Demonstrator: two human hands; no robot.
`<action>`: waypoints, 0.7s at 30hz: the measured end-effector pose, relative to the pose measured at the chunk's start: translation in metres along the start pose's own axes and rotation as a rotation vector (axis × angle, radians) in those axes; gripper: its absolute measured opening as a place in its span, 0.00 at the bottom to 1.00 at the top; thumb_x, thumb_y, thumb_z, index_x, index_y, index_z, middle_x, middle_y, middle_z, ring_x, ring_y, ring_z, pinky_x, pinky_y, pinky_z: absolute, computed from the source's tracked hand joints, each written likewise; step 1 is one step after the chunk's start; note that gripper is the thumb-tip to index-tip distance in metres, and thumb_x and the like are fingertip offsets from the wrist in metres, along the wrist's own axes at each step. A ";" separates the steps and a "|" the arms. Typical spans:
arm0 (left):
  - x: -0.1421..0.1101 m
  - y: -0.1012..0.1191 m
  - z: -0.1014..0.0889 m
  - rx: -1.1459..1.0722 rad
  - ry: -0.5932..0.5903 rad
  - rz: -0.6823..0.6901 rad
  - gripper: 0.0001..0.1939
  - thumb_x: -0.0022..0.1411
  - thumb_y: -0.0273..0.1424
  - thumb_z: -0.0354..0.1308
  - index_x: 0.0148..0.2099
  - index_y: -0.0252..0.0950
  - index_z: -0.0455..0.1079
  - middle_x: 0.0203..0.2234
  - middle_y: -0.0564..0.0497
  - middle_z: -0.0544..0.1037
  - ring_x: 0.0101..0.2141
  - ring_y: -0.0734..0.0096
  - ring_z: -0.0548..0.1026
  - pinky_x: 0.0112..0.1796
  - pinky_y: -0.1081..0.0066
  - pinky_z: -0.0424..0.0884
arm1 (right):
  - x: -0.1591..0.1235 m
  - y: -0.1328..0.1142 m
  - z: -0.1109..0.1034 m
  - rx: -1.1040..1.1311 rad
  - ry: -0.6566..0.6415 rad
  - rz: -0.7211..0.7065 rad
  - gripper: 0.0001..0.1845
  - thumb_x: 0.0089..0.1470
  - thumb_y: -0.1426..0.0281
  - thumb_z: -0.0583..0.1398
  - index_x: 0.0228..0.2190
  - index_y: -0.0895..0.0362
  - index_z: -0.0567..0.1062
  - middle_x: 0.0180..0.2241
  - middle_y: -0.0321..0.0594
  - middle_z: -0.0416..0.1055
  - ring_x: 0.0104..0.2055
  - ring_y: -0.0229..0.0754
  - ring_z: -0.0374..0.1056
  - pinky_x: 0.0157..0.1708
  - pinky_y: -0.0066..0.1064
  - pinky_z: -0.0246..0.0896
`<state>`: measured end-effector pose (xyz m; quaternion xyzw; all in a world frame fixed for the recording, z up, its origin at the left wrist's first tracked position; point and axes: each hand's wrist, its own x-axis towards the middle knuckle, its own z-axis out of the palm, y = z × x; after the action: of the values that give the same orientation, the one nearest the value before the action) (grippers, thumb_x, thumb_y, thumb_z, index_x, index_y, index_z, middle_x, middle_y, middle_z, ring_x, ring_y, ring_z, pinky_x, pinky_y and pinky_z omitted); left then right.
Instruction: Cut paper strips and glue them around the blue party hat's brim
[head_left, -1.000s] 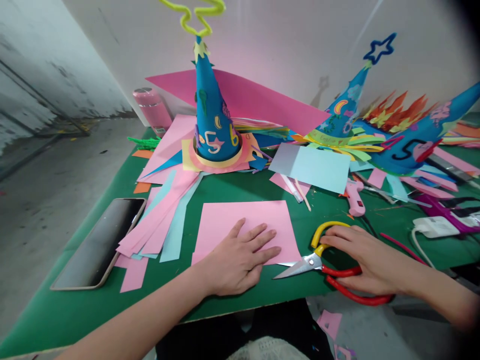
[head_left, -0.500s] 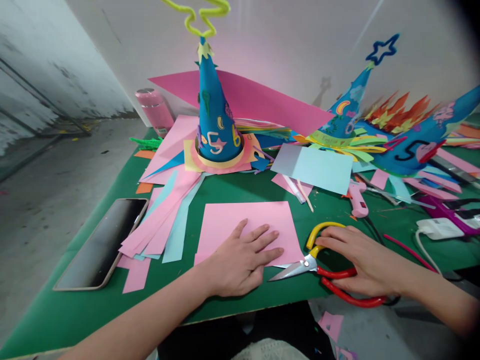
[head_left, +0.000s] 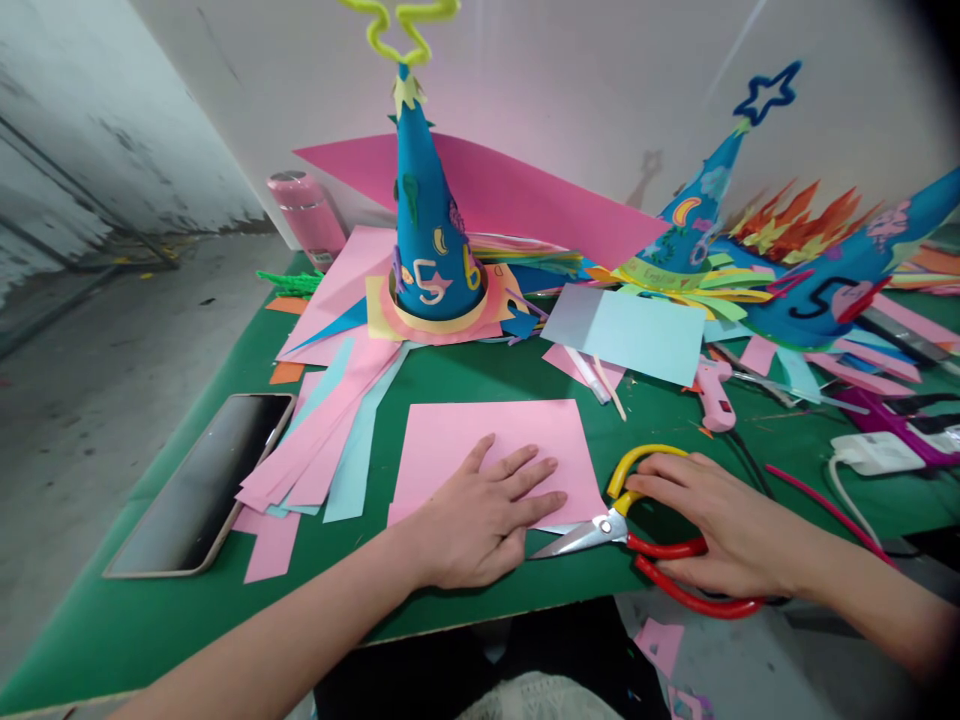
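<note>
My left hand [head_left: 480, 525] lies flat with fingers spread on a pink sheet of paper [head_left: 450, 440], pressing it against the green table. The lower right of the sheet is partly hidden under my fingers. In my right hand [head_left: 724, 520] is a pair of scissors [head_left: 605, 527] with yellow and red handles. Their blades point left at the sheet's lower right corner and are slightly apart, one partly over the paper edge. Pink and light blue paper strips [head_left: 330, 440] fan out left of the sheet.
A phone [head_left: 202, 480] lies at the left. Behind stand decorated blue cone hats [head_left: 427, 220], a pink bottle [head_left: 309, 222] and a large magenta sheet [head_left: 517, 190]. A light blue sheet [head_left: 652, 330], a pink glue gun [head_left: 716, 395] and a white plug [head_left: 874, 455] are on the right.
The scissors and my right hand have shifted slightly left along the lower edge of the pink sheet. My left hand has stayed in place on the paper.
</note>
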<state>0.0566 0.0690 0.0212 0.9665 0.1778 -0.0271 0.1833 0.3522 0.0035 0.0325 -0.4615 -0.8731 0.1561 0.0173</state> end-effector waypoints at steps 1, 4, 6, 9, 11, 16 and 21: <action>0.000 0.000 0.000 -0.001 0.001 0.001 0.28 0.61 0.31 0.44 0.64 0.44 0.50 0.64 0.50 0.46 0.63 0.57 0.44 0.57 0.44 0.34 | 0.000 -0.002 0.000 0.009 0.002 0.006 0.27 0.46 0.65 0.60 0.49 0.53 0.64 0.46 0.45 0.66 0.46 0.48 0.64 0.45 0.42 0.57; 0.000 -0.001 0.002 -0.003 -0.002 0.003 0.28 0.62 0.31 0.44 0.65 0.44 0.50 0.65 0.50 0.45 0.63 0.57 0.43 0.57 0.43 0.35 | 0.002 -0.007 -0.001 0.037 0.007 0.011 0.27 0.45 0.66 0.61 0.48 0.55 0.65 0.45 0.46 0.67 0.46 0.48 0.64 0.45 0.41 0.57; 0.000 0.000 0.002 -0.004 -0.006 0.006 0.28 0.62 0.32 0.44 0.65 0.44 0.49 0.65 0.49 0.45 0.63 0.56 0.43 0.56 0.42 0.36 | 0.005 -0.010 -0.001 0.050 0.007 0.013 0.26 0.44 0.67 0.61 0.48 0.55 0.66 0.45 0.46 0.67 0.47 0.48 0.64 0.45 0.41 0.57; 0.001 0.001 0.000 -0.004 -0.009 0.007 0.29 0.61 0.32 0.45 0.64 0.43 0.50 0.65 0.49 0.45 0.63 0.55 0.43 0.56 0.41 0.37 | 0.008 -0.013 -0.003 0.054 -0.004 0.022 0.26 0.44 0.67 0.61 0.48 0.55 0.66 0.45 0.46 0.67 0.47 0.48 0.64 0.45 0.42 0.57; -0.001 0.000 -0.003 0.000 -0.007 -0.002 0.29 0.61 0.31 0.45 0.64 0.43 0.50 0.64 0.49 0.47 0.63 0.56 0.44 0.57 0.43 0.39 | 0.009 -0.013 -0.003 0.056 -0.015 0.020 0.26 0.45 0.66 0.60 0.48 0.54 0.66 0.45 0.46 0.67 0.47 0.48 0.64 0.45 0.42 0.57; -0.023 -0.009 -0.008 0.040 0.003 -0.046 0.28 0.61 0.27 0.44 0.63 0.46 0.53 0.64 0.52 0.46 0.63 0.57 0.44 0.58 0.46 0.37 | 0.007 -0.009 0.001 0.037 0.003 0.016 0.26 0.45 0.66 0.60 0.48 0.53 0.66 0.45 0.45 0.67 0.45 0.48 0.65 0.43 0.41 0.59; -0.036 -0.014 -0.002 0.053 -0.026 -0.075 0.25 0.66 0.29 0.43 0.64 0.48 0.52 0.65 0.52 0.45 0.63 0.59 0.43 0.58 0.47 0.34 | 0.008 -0.010 0.003 0.013 0.019 0.000 0.26 0.45 0.66 0.60 0.48 0.53 0.66 0.46 0.45 0.67 0.47 0.49 0.64 0.44 0.42 0.58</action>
<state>0.0177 0.0697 0.0225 0.9632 0.2106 -0.0513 0.1590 0.3392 0.0039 0.0320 -0.4628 -0.8720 0.1572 0.0286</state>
